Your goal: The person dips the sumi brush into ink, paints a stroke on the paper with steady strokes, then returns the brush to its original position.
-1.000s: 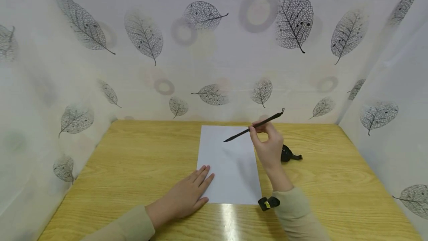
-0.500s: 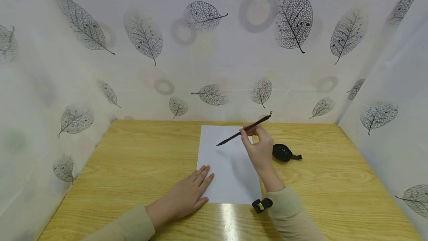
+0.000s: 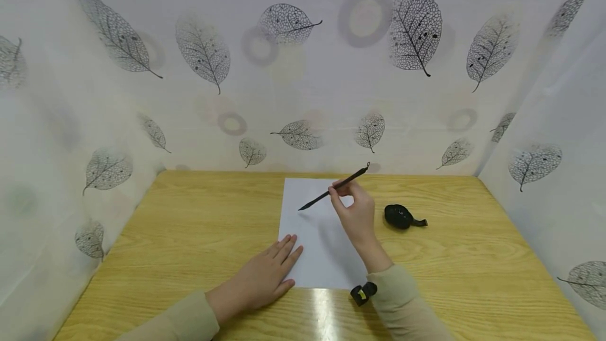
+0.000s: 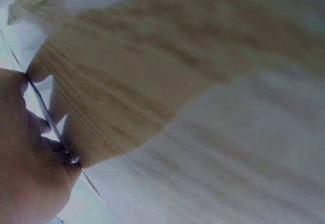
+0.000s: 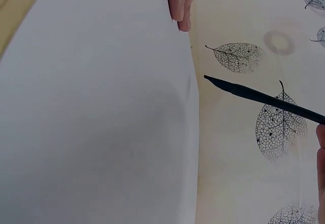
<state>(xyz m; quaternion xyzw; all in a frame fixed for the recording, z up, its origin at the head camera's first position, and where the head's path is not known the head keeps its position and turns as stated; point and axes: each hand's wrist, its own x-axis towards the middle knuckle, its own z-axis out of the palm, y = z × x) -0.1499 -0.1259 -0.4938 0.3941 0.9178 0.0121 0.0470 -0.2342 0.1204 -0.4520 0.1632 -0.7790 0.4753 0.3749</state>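
Note:
A white sheet of paper (image 3: 326,257) lies on the wooden table. My left hand (image 3: 265,278) rests flat on the paper's lower left edge, fingers straight and a little spread; its fingertips also show at the top of the right wrist view. Between thumb and fingers my right hand (image 3: 356,214) pinches a dark writing brush (image 3: 350,178) partway along its handle. The brush slants down to the left, its dark pointed tip just over the upper left part of the sheet. In the right wrist view the brush (image 5: 264,98) shows its tip and lower shaft.
Right of the paper sits a small black ink dish (image 3: 399,217) with a stubby handle. A black wrist camera (image 3: 363,293) is strapped at the right cuff. White curtains (image 3: 326,83) printed with leaves enclose the wooden table (image 3: 199,214) at the back and both sides.
My right hand has moved left and slightly down with the brush, bringing the tip further left over the paper and uncovering the ink dish. The left hand has stayed put.

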